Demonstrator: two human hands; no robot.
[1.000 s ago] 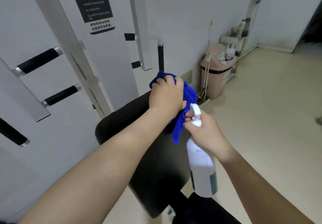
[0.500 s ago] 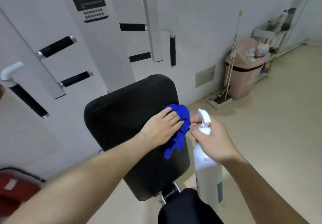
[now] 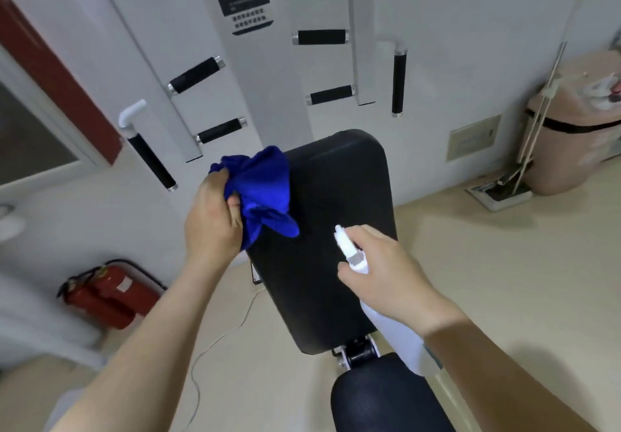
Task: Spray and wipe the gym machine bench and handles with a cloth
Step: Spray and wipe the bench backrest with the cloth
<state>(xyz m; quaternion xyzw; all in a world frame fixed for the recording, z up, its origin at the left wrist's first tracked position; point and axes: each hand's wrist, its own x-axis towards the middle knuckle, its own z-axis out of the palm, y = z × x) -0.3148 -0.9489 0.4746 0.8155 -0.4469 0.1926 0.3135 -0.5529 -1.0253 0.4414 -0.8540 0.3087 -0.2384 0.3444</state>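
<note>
My left hand bunches the cloth clear of the bench so my right hand, gripping the spray bottle, can wet it.

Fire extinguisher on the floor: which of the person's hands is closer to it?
Left. The left hand, gripping the blue cloth, is above and right of the fire extinguisher. The right hand, holding the spray bottle, is farther right, over the bench.

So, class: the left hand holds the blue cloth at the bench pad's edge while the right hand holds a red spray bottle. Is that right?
Not quite. The head view shows the spray bottle in the right hand is white, not red. The left hand does hold the blue cloth at the bench pad edge.
</note>
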